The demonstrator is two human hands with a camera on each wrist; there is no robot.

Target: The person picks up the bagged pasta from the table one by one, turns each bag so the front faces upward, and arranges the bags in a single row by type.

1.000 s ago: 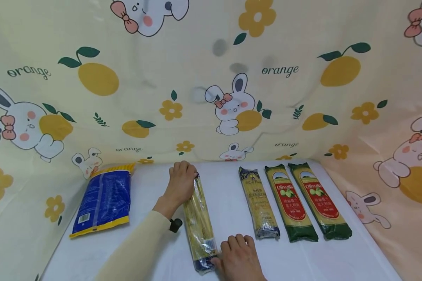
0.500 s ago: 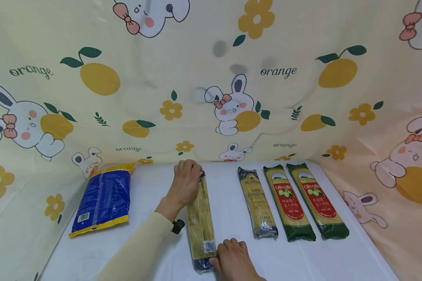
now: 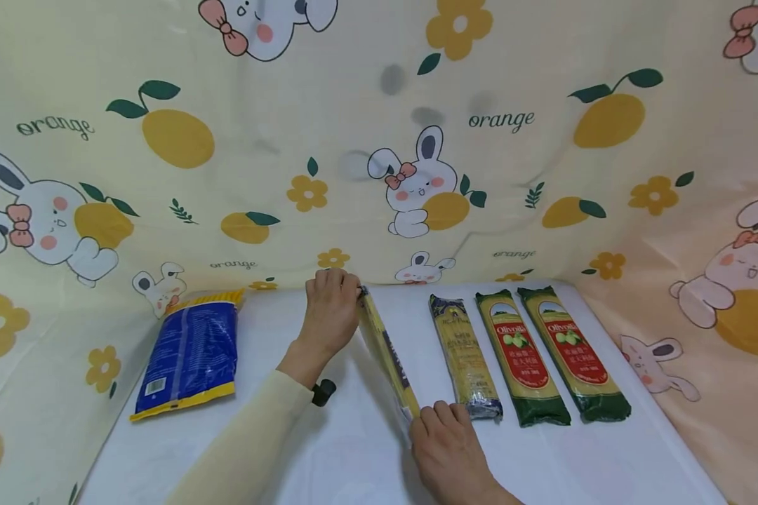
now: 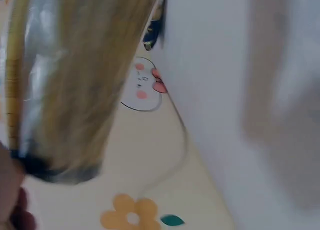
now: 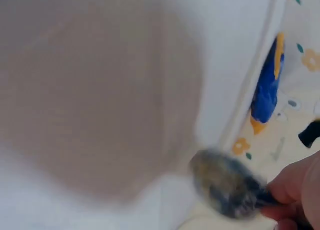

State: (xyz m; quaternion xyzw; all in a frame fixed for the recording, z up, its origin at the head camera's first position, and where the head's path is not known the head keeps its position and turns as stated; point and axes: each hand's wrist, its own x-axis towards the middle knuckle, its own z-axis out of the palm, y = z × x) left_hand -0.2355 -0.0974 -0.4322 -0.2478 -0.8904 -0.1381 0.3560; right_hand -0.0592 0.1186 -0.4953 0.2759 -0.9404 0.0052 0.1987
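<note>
Both hands hold a long clear packet of spaghetti [image 3: 388,358] by its ends, turned on its narrow edge above the white table. At the far end, my left hand [image 3: 330,308] grips the dark tip; the left wrist view shows the packet's flat golden face [image 4: 85,84]. My right hand [image 3: 451,445] covers the near end, and in the right wrist view its fingers [image 5: 292,185] pinch the packet's blurred dark end [image 5: 225,185]. To the right lie a similar gold spaghetti packet [image 3: 464,358] and two green-and-red Olivoilà packets [image 3: 523,361] [image 3: 575,358], side by side.
A blue bag with yellow ends [image 3: 189,354] lies at the table's left side. Patterned cloth [image 3: 354,140] with rabbits and oranges rises behind the white table [image 3: 328,456] and along both sides. A dark round piece [image 3: 323,393] sits at my left wrist.
The spaghetti packet was lying flat-faced upward with its barcode showing; now it is lifted and rolled onto its edge. Its near end and my right hand have swung right and farther from me.
</note>
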